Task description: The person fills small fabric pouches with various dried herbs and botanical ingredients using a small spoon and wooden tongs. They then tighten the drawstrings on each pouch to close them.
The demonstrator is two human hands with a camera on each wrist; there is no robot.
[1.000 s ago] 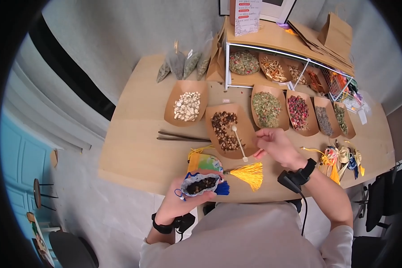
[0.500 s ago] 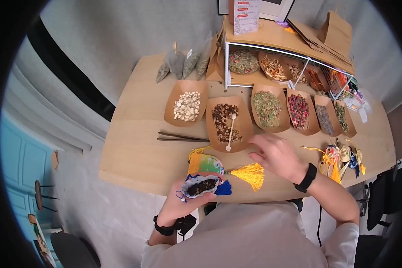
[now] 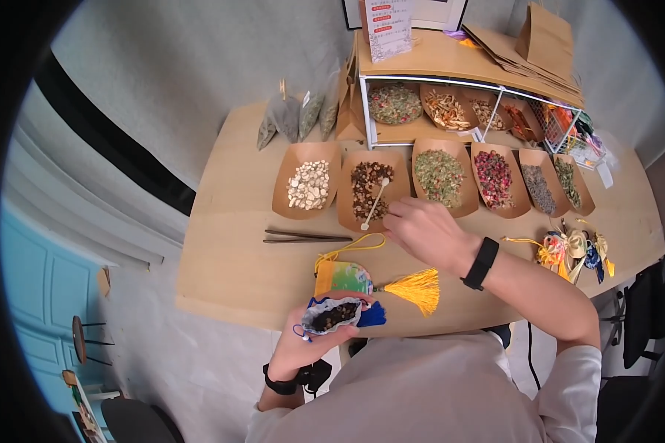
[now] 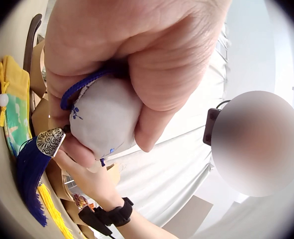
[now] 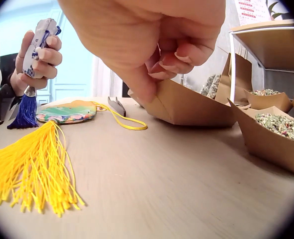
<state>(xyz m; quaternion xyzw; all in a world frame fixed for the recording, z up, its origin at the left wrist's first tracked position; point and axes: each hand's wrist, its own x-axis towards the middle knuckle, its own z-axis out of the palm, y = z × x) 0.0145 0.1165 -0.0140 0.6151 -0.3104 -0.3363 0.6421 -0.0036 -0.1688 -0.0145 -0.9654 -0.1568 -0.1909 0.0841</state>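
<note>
My left hand [image 3: 292, 351] grips a small white drawstring pouch [image 4: 107, 117] with blue flowers, its mouth open upward and dark bits inside. A blue tassel [image 4: 31, 174] hangs from it. At the near right corner of a brown paper tray [image 3: 347, 215], my right hand [image 3: 428, 232] pinches the rim, thumb outside and fingers curled over the edge in the right wrist view. Brown dried pieces [image 3: 366, 184] fill this tray, and a small pale scoop [image 3: 376, 201] lies on them. Between the hands rests a green and yellow sachet [image 3: 352, 277] with a yellow tassel [image 3: 415, 292].
A tray of white pieces [image 3: 308, 184] stands left, and trays of green herbs [image 3: 440, 177], rosebuds [image 3: 493, 179] and others stand right. Dark tongs [image 3: 307, 236] lie at the left. A shelf [image 3: 436, 59] rises behind; more sachets [image 3: 573, 247] lie far right.
The right hand has come to the tray of brown pieces, which has moved back, away from the table's near edge, into line with the other trays. The left hand keeps holding the pouch.
</note>
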